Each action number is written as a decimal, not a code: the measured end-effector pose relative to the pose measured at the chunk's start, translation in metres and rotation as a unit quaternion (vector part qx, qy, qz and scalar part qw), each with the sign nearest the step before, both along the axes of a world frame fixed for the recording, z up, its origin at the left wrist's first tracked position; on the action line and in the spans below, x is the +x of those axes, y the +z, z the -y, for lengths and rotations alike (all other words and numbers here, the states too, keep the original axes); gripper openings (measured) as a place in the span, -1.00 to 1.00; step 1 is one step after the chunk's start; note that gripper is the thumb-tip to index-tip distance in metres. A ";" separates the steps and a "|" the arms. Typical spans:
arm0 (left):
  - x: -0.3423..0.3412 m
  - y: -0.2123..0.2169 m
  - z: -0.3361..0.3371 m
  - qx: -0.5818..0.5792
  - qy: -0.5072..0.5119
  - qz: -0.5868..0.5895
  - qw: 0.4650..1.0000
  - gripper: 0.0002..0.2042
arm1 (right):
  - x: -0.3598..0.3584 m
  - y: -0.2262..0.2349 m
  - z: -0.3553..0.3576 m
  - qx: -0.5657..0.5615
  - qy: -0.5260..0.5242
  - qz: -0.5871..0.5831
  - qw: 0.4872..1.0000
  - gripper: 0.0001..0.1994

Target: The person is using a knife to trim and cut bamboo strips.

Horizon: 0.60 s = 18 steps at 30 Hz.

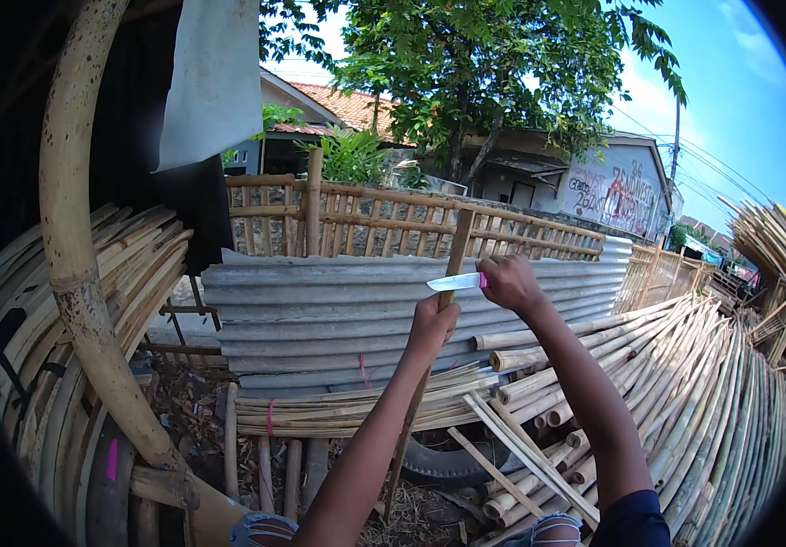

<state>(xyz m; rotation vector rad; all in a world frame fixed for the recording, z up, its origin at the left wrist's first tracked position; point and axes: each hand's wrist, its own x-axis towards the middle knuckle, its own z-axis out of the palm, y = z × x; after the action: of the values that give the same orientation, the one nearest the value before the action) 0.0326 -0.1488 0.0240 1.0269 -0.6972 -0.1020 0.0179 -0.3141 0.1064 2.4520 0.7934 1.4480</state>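
My left hand (432,321) grips a long upright bamboo slat (459,242) that runs from the ground up past the fence line. My right hand (510,279) holds a knife (455,282) with a pink handle. Its blade points left and lies across the slat just above my left hand. Both forearms rise from the lower edge of the view.
Grey corrugated sheets (320,310) lean against a bamboo fence (366,219) ahead. Long bamboo poles (685,392) are piled at the right, split slats (92,301) stacked at the left. A thick curved bamboo pole (69,246) stands close on the left. An old tyre (448,460) lies on the ground.
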 end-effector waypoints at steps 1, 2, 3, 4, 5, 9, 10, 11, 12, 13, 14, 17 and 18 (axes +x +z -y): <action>-0.003 0.003 0.004 0.001 -0.001 0.014 1.000 -0.85 | 0.001 0.008 0.004 0.005 -0.017 0.021 1.000 -0.89; -0.006 0.004 0.007 0.003 0.000 0.027 1.000 -0.85 | 0.010 0.020 0.010 0.090 -0.029 0.079 0.992 -0.90; -0.007 0.003 0.012 0.001 -0.013 0.027 1.000 -0.86 | 0.011 0.041 0.013 0.182 -0.077 0.093 0.976 -0.86; -0.013 0.001 0.017 0.005 -0.010 0.023 1.000 -0.86 | 0.014 0.065 0.013 0.248 -0.164 0.072 0.952 -0.76; -0.025 0.001 0.032 0.004 -0.047 0.019 0.999 -0.88 | 0.018 0.080 0.028 0.308 -0.148 0.078 0.936 -0.69; -0.030 -0.010 0.051 0.017 0.127 0.120 0.984 -0.88 | 0.029 0.093 0.053 0.390 -0.024 0.103 0.915 -0.68; -0.031 -0.008 0.048 0.008 0.130 0.110 0.985 -0.88 | 0.024 0.082 0.053 0.419 0.007 0.087 0.904 -0.67; -0.030 -0.006 0.043 0.038 0.201 0.117 0.972 -0.87 | 0.021 0.067 0.050 0.390 0.028 0.078 0.917 -0.68; -0.031 -0.002 0.042 0.066 0.263 0.121 0.955 -0.85 | 0.012 0.050 0.055 0.359 0.041 0.071 0.930 -0.69; -0.032 0.002 0.039 0.061 0.264 0.112 0.956 -0.84 | -0.001 0.034 0.053 0.301 0.029 0.052 0.952 -0.75; -0.029 0.001 0.030 0.077 0.268 0.104 0.955 -0.85 | -0.006 0.015 0.044 0.246 0.026 0.028 0.968 -0.80; -0.022 -0.001 0.035 0.060 0.249 0.107 0.961 -0.85 | -0.025 -0.012 0.040 0.097 0.053 -0.054 0.992 -0.91; -0.020 -0.001 0.036 0.042 0.253 0.120 0.959 -0.84 | -0.022 -0.017 0.038 0.065 0.067 -0.065 0.993 -0.88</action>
<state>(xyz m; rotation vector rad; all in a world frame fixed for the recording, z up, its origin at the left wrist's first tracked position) 0.0121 -0.1851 0.0230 1.2836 -0.6325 0.4487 -0.0046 -0.3523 0.0893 2.6609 0.9337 1.4384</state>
